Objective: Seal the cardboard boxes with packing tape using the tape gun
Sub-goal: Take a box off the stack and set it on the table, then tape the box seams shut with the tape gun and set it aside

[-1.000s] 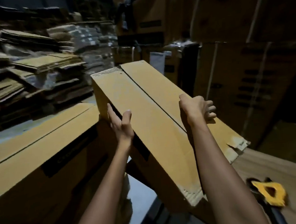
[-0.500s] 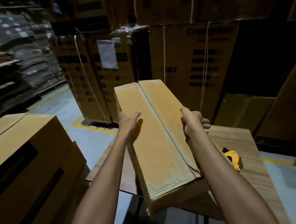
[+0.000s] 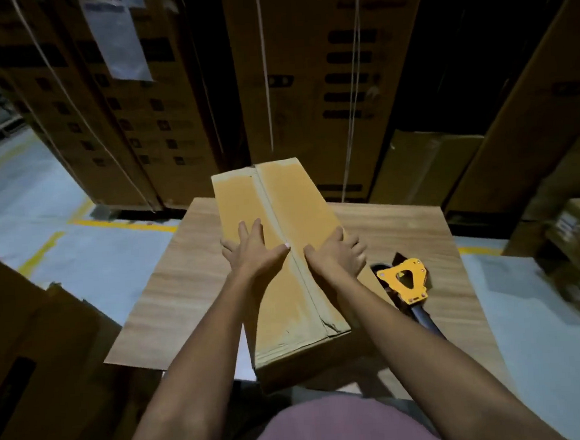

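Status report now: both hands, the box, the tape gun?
Left hand and right hand flat on box, either side of centre seam. Box on table. Tape gun untouched, right of box. Nothing in the way.

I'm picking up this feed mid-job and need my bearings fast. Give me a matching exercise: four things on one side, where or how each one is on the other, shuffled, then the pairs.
Things:
1. left hand
2. right hand
3. tape gun
4. cardboard box

Places or states:
A. lies untouched on the wooden table, right of the box
B. lies lengthwise on the table, centre seam up
C. flat on the box top, left of the seam
D. on the box top right of the seam, fingers over its right edge

Pairs: 1-C, 2-D, 3-A, 4-B
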Tool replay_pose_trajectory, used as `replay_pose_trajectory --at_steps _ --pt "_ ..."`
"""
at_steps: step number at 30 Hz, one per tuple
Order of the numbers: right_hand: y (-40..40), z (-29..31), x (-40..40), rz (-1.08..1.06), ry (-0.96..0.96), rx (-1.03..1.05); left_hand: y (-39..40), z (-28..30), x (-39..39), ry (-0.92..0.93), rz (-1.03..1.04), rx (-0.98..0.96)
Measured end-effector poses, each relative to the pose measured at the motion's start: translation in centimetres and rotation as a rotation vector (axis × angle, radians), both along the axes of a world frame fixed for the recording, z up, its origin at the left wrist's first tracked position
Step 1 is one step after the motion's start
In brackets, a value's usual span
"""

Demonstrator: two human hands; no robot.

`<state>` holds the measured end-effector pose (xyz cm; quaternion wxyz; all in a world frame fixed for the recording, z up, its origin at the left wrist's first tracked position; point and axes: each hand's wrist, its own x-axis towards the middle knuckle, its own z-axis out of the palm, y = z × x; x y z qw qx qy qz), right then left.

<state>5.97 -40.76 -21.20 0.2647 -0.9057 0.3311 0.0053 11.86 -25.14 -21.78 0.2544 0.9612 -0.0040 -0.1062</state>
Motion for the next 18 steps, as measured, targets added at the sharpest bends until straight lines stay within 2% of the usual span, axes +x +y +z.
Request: replay_pose_trajectory --at_steps 4,11,16,18 --pt "-0.6 -0.5 0.8 0.014 0.003 -0.021 0.4 -0.5 2.5 -0.048 -0.105 0.026" --pt "-1.4 -1.2 -0.6 -0.174 -0.006 -0.105 -2.2 -1.3 3.7 -0.115 -0.363 0.112" --pt "-1.6 -1.3 -1.5 -0.105 0.015 -0.174 -2.7 -2.0 3.1 -0.338 -0.575 0.216" --pt "-2.1 -1.3 -1.4 -0.131 -0.017 -0.098 -2.5 -2.1 3.3 -0.347 -0.659 0.248"
